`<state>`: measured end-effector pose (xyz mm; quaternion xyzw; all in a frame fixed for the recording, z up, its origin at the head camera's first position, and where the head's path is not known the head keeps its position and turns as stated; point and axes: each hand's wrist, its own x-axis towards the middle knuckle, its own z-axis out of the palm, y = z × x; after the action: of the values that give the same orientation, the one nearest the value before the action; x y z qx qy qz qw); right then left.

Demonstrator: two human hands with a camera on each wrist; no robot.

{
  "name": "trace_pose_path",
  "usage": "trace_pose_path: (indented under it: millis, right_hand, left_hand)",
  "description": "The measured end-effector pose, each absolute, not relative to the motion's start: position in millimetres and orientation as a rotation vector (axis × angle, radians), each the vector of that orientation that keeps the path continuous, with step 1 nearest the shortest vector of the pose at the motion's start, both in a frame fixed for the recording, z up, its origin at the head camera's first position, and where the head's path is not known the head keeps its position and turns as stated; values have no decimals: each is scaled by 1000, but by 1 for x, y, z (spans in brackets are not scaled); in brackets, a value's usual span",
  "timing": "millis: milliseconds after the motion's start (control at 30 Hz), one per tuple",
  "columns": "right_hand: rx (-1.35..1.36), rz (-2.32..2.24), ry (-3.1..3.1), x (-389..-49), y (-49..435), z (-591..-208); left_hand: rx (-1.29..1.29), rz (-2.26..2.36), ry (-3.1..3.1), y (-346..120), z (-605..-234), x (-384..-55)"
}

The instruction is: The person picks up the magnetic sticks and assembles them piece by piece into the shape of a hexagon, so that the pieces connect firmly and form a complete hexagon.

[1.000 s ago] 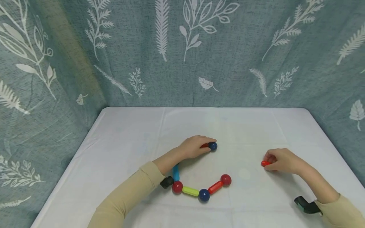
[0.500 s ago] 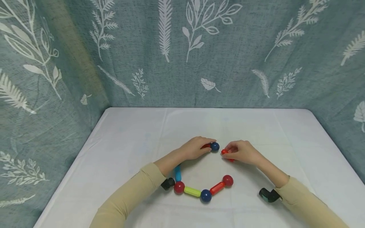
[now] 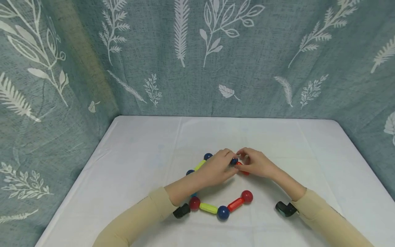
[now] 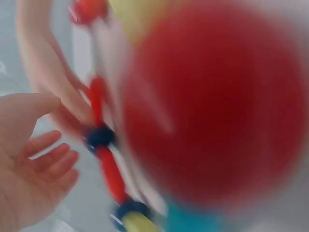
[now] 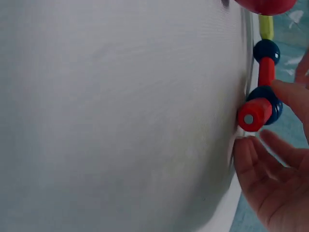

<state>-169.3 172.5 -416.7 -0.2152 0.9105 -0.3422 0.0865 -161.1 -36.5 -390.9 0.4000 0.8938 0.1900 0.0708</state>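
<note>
While both hands meet over the middle of the white tabletop [image 3: 139, 144], the step in hand looks like joining a loose red rod [image 3: 241, 169] to the dark blue ball [image 3: 234, 161] that ends the chain of sticks and balls. The left hand [image 3: 216, 168] has its fingers curled down over that ball, steadying it; the rest of the chain, with a yellow rod [image 3: 200, 165] and another blue ball [image 3: 208, 156], trails off to its left. Just right of it, the right hand [image 3: 257, 164] pinches the red rod, one end against the ball. Judging from this, the next move calls for holding the ball firm. Nearer the person, the chain's free end with its red ball [image 3: 247, 196] lies apart from both hands; nothing blocks them.
</note>
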Motion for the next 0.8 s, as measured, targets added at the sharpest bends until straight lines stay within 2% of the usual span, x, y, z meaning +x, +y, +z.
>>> trace_pose_path:
  millis: [167, 300, 500, 600, 667, 800]
  right_hand:
    - [-800, -1008, 2692, -174, 163, -416]
    - [-768, -963, 2731, -174, 161, -416]
    - [-445, -919, 2808, -169, 177, -415]
    - [-396, -883, 2834, -165, 189, -412]
    - [-535, -862, 2850, -161, 198, -412]
    - [-1051, -792, 2804, -155, 213, -414]
  left_hand:
    - [1168, 415, 2512, -24, -382, -117]
    - [1294, 183, 2474, -18, -393, -95]
    - [1574, 58, 2457, -29, -402, -96]
    - [1591, 94, 2414, -43, -401, -106]
    - [1543, 161, 2397, -54, -401, -112]
    - [1406, 374, 2424, -69, -404, -119]
